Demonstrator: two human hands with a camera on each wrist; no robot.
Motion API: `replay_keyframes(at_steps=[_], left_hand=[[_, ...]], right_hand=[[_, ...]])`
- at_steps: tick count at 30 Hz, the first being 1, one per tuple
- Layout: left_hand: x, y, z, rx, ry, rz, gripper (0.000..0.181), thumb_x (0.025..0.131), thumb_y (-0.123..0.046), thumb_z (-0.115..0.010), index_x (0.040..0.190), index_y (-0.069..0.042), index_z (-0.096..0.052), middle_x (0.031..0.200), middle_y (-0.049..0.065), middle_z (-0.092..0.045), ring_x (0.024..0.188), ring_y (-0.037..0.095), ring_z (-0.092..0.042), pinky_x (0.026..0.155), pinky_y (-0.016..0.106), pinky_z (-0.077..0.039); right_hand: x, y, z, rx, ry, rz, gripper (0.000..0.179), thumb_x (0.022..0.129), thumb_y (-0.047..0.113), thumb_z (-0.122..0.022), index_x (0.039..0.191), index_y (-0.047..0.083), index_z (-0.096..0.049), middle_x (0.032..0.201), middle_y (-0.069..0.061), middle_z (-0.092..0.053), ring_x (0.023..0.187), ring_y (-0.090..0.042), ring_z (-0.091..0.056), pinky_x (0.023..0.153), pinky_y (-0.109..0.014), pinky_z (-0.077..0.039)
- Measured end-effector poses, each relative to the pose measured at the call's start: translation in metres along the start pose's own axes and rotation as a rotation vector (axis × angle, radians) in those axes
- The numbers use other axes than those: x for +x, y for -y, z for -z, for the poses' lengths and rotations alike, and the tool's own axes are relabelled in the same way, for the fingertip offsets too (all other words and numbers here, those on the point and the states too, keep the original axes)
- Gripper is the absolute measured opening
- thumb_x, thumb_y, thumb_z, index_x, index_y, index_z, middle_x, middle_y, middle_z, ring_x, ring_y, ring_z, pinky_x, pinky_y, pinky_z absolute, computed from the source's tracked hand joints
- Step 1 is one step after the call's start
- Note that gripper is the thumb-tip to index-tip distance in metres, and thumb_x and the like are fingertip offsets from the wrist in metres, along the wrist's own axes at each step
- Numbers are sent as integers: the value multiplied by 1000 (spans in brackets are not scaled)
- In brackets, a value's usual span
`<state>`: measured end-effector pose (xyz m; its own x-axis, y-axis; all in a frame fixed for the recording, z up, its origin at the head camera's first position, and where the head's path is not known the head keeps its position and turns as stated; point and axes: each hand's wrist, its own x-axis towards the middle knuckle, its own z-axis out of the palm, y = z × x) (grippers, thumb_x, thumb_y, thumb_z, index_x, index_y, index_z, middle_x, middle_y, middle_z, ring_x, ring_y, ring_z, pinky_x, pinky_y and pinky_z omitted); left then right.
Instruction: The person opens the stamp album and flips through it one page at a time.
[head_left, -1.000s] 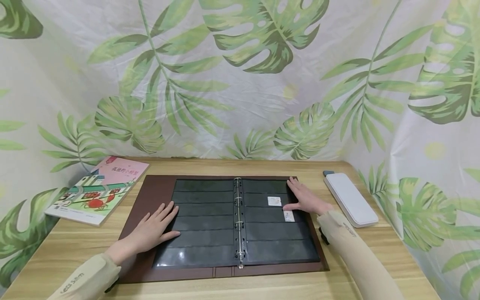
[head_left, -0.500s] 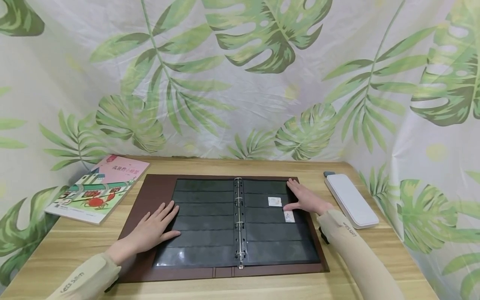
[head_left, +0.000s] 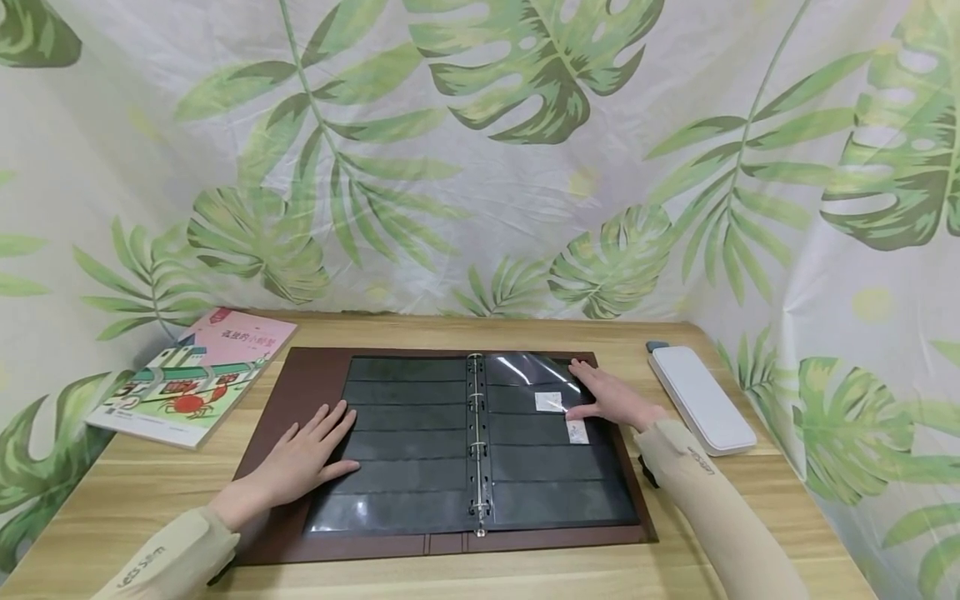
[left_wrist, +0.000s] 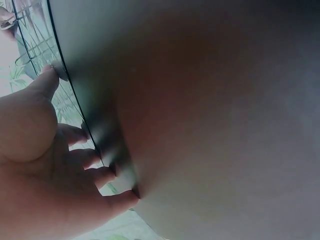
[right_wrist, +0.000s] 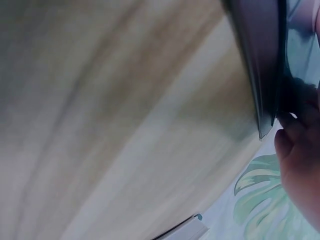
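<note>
A stock album [head_left: 390,540] with a brown cover lies spread flat, its black pocket pages [head_left: 408,446] held by metal rings [head_left: 477,433] down the middle. My left hand [head_left: 300,457] rests with spread fingers on the left cover and the left page's outer edge; the left wrist view shows its fingertips along that edge. On the right page's outer edge is my right hand [head_left: 611,398], fingers near the top corner, thumb lower on the page. Two small stamps sit in this page: one stamp [head_left: 548,402] left of the thumb, another stamp [head_left: 577,432] just below it.
A picture book [head_left: 198,379] with a pink and green cover lies at the left of the wooden table [head_left: 570,575]. To the right is a white oblong case [head_left: 703,400] with a grey tab. A leaf-patterned curtain [head_left: 480,167] surrounds the table's back and sides.
Bright glare streaks have appeared across the right page's top, where its surface now bows. My right fingertips have shifted slightly left at the corner. The left hand stays in place.
</note>
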<state>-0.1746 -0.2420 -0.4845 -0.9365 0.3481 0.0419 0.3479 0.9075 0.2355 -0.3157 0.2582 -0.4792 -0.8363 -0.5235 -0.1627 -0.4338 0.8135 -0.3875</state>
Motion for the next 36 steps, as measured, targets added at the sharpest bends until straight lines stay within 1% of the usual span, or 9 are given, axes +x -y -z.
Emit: replay_keyframes(at_steps=[4,8,16,19,24,26,31,34,36], left_hand=[[0,1,-1,-1,-3,1,76,92,-49,-64,149,-4,-43,157,23,-37,143,47,-35,104,73,-33],[-1,2,-4,-1,8,5,77,92,-51,-63,150,-5,-43,157,23,-37,144,47,-35,104,72,-33],[-2,3,-5,-7,10,6,76,92,-50,-63,149,-4,-44,157,23,-37,144,47,-35,104,72,-33],[-2,2,-4,-8,9,5,76,92,-50,-63,149,-4,-44,157,23,-37,143,48,-35,104,72,-34],[-2,1,-2,-11,6,2,75,92,-49,-63,149,-3,-43,157,23,-37,143,48,-35,104,72,-33],[-1,1,-1,-11,7,1,76,92,-49,-63,149,-3,-43,157,23,-36,143,48,-35,104,72,-33],[0,1,-1,-15,8,2,76,92,-48,-63,150,-3,-43,158,23,-36,144,48,-34,105,73,-32],[0,1,-1,-11,4,2,76,92,-48,-64,150,-4,-43,157,23,-36,144,48,-34,105,72,-32],[0,2,-2,-7,4,2,76,92,-49,-63,150,-4,-43,158,23,-36,144,47,-34,105,72,-32]], right_hand=[[-1,2,-2,17,-48,30,97,86,49,-72,156,0,-27,160,-25,-28,147,-44,-31,115,-57,-33],[-3,2,-4,59,-88,25,98,84,47,-76,154,-3,-29,158,-26,-33,145,-44,-35,114,-57,-35],[-6,4,-2,162,-130,-14,104,81,43,-81,155,-4,-25,160,-27,-27,147,-48,-28,115,-62,-31],[-6,6,0,202,-181,-23,98,83,37,-80,154,-5,-26,161,-29,-23,148,-49,-24,116,-63,-28],[-5,6,0,225,-303,-38,81,89,23,-74,150,-10,-32,157,-35,-25,146,-51,-26,117,-62,-28],[-4,6,0,242,-344,-39,76,91,17,-72,148,-12,-32,155,-37,-28,144,-51,-29,115,-61,-30],[-4,5,4,435,-392,-37,70,93,3,-64,148,-18,-25,146,-43,-35,133,-55,-42,108,-56,-42],[-8,5,9,528,-362,-79,60,96,3,-60,146,-16,-32,139,-42,-46,123,-52,-55,97,-47,-54],[-14,7,15,542,-311,-112,50,98,7,-58,140,-15,-42,128,-39,-58,105,-40,-69,83,-36,-59]])
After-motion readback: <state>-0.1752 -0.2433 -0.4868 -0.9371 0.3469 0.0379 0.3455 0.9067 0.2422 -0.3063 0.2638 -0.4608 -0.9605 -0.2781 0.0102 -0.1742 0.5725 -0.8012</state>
